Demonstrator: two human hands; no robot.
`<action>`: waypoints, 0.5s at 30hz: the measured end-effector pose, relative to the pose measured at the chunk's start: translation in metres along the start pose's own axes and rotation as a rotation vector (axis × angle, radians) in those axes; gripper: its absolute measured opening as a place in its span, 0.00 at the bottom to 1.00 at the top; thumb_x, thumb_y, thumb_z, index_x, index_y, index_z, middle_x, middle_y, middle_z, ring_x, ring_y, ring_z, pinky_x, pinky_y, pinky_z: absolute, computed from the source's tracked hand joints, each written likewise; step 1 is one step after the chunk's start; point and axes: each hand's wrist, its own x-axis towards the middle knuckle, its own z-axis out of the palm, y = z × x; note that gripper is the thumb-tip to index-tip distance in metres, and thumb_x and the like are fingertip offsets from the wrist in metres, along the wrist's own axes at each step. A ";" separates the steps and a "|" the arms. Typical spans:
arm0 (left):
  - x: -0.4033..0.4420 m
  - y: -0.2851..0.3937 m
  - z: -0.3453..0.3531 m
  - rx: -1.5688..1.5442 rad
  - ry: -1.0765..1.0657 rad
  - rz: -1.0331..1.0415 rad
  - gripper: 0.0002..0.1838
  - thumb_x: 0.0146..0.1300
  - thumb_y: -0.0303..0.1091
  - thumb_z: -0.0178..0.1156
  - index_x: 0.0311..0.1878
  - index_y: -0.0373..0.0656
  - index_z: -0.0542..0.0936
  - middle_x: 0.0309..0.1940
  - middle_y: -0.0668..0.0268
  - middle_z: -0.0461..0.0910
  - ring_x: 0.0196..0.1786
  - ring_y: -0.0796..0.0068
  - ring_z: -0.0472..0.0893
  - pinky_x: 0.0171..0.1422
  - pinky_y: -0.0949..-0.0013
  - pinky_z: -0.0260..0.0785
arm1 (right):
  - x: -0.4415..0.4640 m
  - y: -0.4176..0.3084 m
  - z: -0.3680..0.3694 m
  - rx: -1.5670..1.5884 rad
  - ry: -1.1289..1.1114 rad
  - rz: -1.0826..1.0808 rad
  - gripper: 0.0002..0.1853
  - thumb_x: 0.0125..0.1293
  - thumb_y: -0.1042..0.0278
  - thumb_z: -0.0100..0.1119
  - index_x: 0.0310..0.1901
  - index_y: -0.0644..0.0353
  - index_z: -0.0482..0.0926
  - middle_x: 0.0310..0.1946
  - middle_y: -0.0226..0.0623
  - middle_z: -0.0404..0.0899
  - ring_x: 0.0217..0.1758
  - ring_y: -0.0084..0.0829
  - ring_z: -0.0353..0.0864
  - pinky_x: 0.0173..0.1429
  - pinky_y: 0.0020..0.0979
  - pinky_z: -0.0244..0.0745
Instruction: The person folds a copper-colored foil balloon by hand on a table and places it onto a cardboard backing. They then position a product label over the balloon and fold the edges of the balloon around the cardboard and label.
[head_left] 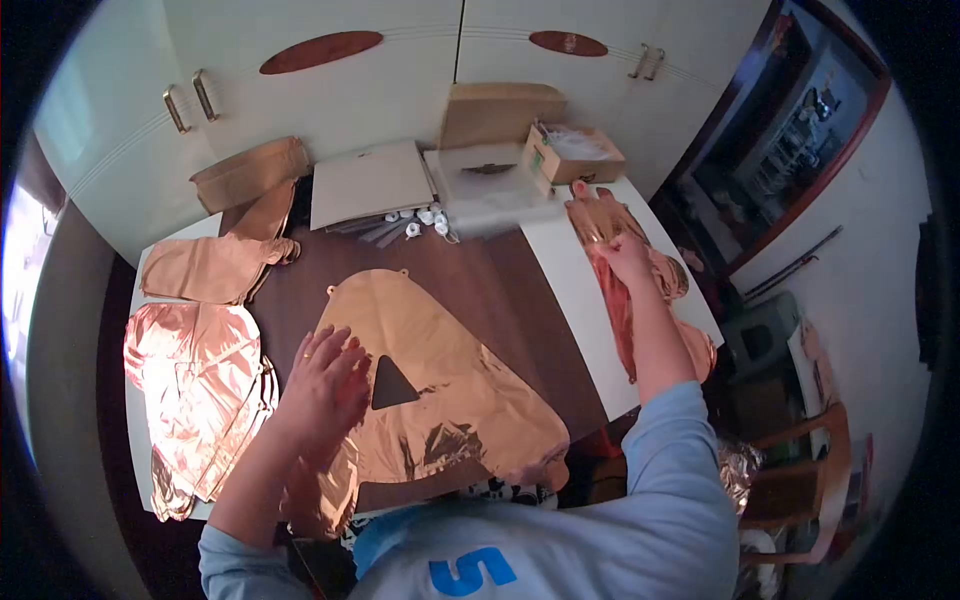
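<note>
In the head view, held the left hand (328, 378) open, fingers slightly spread, beside the triangular cutout of a flat, copper-gold foil letter A (455, 375). Had that letter at the middle of the near edge of the brown-and-white worktop (545, 300), rounded top pointing to the far edge. Could not tell whether the palm touched the foil. Reached the right hand (626, 262) to the right side and closed its fingers in a pinch on a pile of shiny rose-gold foil shapes (665, 275). Had crinkled pink-gold foil pieces (200, 375) along the left edge, folded matt tan foil pieces (200, 268) toward the far left corner, a flat beige cardboard piece (370, 187) and small white rolls (426, 216) near the far edge, and an open cardboard box with clear plastic (578, 172) near the far right corner.
</note>
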 end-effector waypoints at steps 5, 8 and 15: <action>0.009 -0.004 0.000 -0.027 0.052 0.047 0.24 0.61 0.37 0.65 0.60 0.42 0.78 0.67 0.50 0.71 0.74 0.43 0.65 0.79 0.41 0.53 | 0.016 0.025 0.023 0.063 0.149 0.015 0.15 0.65 0.55 0.67 0.37 0.61 0.84 0.38 0.47 0.86 0.45 0.46 0.85 0.50 0.43 0.77; 0.006 -0.002 0.004 -0.016 0.069 0.072 0.25 0.60 0.34 0.65 0.61 0.42 0.77 0.66 0.50 0.72 0.73 0.42 0.66 0.78 0.40 0.55 | 0.018 0.049 0.028 0.207 0.190 -0.067 0.12 0.67 0.60 0.65 0.39 0.62 0.83 0.36 0.45 0.85 0.42 0.41 0.85 0.49 0.38 0.77; 0.082 0.037 0.013 -0.262 0.152 0.243 0.17 0.59 0.32 0.66 0.51 0.40 0.82 0.60 0.51 0.76 0.67 0.46 0.72 0.72 0.46 0.63 | 0.001 0.057 0.014 0.460 0.326 -0.064 0.09 0.70 0.68 0.60 0.42 0.67 0.81 0.36 0.48 0.84 0.41 0.43 0.83 0.49 0.38 0.76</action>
